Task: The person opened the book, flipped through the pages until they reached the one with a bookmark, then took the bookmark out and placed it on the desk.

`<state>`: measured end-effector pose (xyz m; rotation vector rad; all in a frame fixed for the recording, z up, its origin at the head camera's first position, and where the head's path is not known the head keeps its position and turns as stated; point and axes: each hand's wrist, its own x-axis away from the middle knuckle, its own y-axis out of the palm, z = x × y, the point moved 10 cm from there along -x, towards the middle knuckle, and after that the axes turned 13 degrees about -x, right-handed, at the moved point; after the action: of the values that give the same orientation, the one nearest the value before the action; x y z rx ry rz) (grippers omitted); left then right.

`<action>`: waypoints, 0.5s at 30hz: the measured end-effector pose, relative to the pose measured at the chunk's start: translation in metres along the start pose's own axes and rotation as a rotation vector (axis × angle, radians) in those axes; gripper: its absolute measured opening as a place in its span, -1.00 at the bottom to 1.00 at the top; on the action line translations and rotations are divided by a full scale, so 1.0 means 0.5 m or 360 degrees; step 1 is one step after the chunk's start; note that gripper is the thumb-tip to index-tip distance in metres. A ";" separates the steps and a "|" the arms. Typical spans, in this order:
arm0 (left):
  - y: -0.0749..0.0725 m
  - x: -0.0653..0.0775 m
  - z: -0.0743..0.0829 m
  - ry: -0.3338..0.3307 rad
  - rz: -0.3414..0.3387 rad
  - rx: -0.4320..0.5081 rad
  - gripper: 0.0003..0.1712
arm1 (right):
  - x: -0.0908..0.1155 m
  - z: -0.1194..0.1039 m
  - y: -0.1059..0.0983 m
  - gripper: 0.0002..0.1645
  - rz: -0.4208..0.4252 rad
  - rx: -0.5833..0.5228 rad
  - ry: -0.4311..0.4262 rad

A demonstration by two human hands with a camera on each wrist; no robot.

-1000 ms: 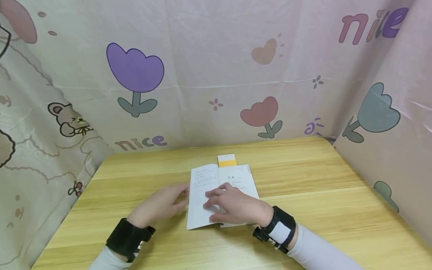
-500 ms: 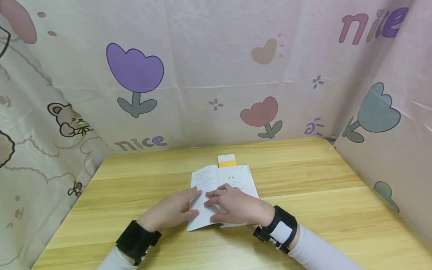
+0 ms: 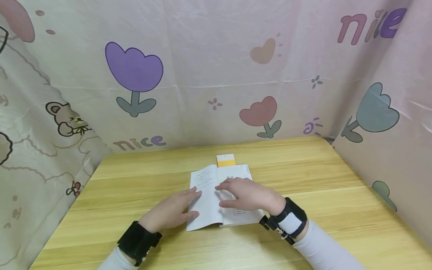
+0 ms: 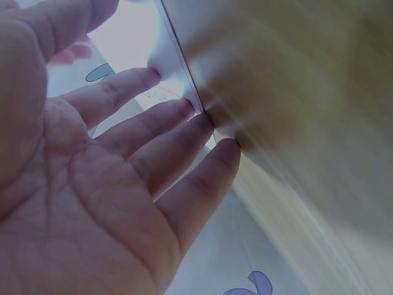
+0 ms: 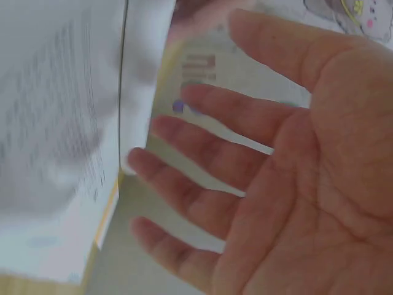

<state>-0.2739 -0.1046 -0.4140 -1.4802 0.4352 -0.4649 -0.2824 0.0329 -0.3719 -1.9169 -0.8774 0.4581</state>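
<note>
An open book [image 3: 206, 212] with printed pages lies in the middle of the table in the head view. My left hand [image 3: 173, 210] touches its left page, fingers spread along the outer edge. In the left wrist view, those fingertips reach the edge of the white page [image 4: 126, 31], the little finger's tip right by the wooden surface. Over the right page is my right hand [image 3: 253, 194], fingers loosely extended and holding nothing. The right wrist view shows that palm [image 5: 288, 203] apart from the printed page [image 5: 49, 141], fingertips near the book's fold.
A white and yellow card [image 3: 225, 160] sticks out beyond the book's top edge. The wooden table [image 3: 303, 176] stretches to both sides. A patterned curtain [image 3: 192, 48] hangs behind it and along its left and right.
My left hand has come in from beside the book onto the left page. My right hand has lifted off the left page and shifted right, over the right page.
</note>
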 end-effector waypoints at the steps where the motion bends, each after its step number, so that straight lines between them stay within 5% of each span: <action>1: 0.001 -0.001 0.000 -0.0003 -0.0001 -0.0004 -0.25 | 0.003 0.009 -0.005 -0.35 -0.0007 0.0001 0.0044; 15: -0.001 -0.004 0.005 -0.0002 0.0050 -0.0094 -0.23 | 0.036 0.138 -0.042 -0.42 -0.0039 0.0054 0.0570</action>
<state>-0.2739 -0.1015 -0.4133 -1.5282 0.4739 -0.4294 -0.3222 0.0942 -0.3860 -1.8778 -0.6521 0.1065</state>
